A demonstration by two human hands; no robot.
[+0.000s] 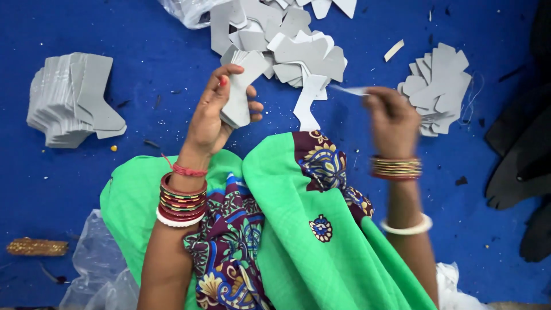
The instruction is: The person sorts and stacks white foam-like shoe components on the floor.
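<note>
Left hand (215, 112) grips grey cut-outs (238, 97); blurred right hand (393, 117) pinches a strip (350, 90)

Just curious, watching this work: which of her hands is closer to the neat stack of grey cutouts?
Left. The left hand is right of the neat stack, holding a grey piece; the right hand is much farther right.

- Two hands: the left hand (215, 112) and the right hand (392, 117).
- One small stack of grey cut pieces (238, 106) between the left fingers (229, 72).
- One thin pale strip (351, 90) at the right fingers, blurred.
- Three heaps of grey boot-shaped pieces: a neat stack (74, 100) left of the left fingers, a loose pile (287, 40) beyond them, a smaller pile (439, 80) right of the right fingers.
- Bangles on both wrists; too many to count.
</note>
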